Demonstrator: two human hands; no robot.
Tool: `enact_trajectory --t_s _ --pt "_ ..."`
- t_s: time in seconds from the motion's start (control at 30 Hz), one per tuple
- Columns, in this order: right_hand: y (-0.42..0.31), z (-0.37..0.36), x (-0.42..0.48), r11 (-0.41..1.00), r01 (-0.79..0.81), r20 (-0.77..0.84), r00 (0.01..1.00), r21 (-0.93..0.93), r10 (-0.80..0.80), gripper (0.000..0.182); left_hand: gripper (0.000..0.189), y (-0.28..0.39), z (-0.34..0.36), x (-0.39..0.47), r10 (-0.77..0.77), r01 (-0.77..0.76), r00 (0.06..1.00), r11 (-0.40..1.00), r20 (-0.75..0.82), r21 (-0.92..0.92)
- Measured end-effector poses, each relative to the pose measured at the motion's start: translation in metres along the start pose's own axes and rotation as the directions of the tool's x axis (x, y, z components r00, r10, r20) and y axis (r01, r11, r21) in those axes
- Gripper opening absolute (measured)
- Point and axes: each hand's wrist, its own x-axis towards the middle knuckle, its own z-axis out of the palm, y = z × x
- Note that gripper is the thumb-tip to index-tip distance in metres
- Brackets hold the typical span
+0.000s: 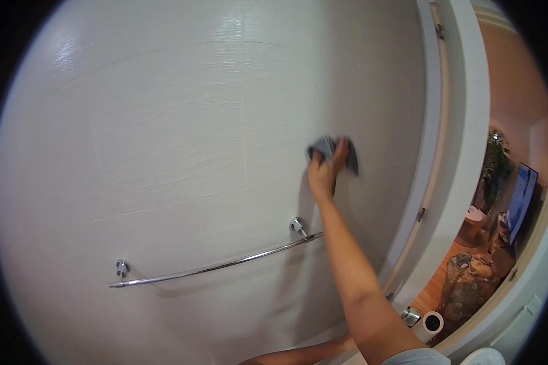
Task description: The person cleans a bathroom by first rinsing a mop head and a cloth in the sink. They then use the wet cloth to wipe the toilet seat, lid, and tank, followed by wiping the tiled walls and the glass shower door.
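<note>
My right hand [325,171] is raised against a glossy pale tiled wall [178,127], its fingers closed on a grey cloth [349,157] that is blurred and bunched, one corner hanging to the right. Below and left of this hand, a curved chrome towel bar [219,266] runs across the wall on two round mounts. The right forearm passes in front of the bar's right end. At the bottom edge the left forearm reaches rightwards; my left hand is hidden behind the right arm, so what it holds or touches cannot be seen.
A white door frame [468,150] with metal hinges stands on the right. Near my right elbow are a shiny metal fitting [411,315] and a white roll [424,329]. Through the doorway show a full patterned bag [468,287], a plant [495,169] and a lit television [522,200].
</note>
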Motion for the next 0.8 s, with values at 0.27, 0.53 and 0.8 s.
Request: enact_trajectory --t_s 0.27,0.53,0.8 --pt "0.071 -0.050 0.045 0.526 -0.789 -0.248 0.605 -0.318 0.757 0.058 0.054 0.021 0.003 0.011 0.072 -0.073 0.995 0.997 0.064 0.004" --pt "-0.149 0.097 0.134 0.897 0.441 -0.077 0.896 0.039 -0.437 0.066 0.053 0.019 -0.038 0.026 0.094 -0.090 0.995 0.990 -0.035 0.112" --pt "-0.258 0.130 0.124 0.098 0.892 0.168 0.025 0.441 -0.985 0.060 0.051 0.006 -0.088 0.095 0.223 -0.166 0.963 0.934 -0.152 0.316"
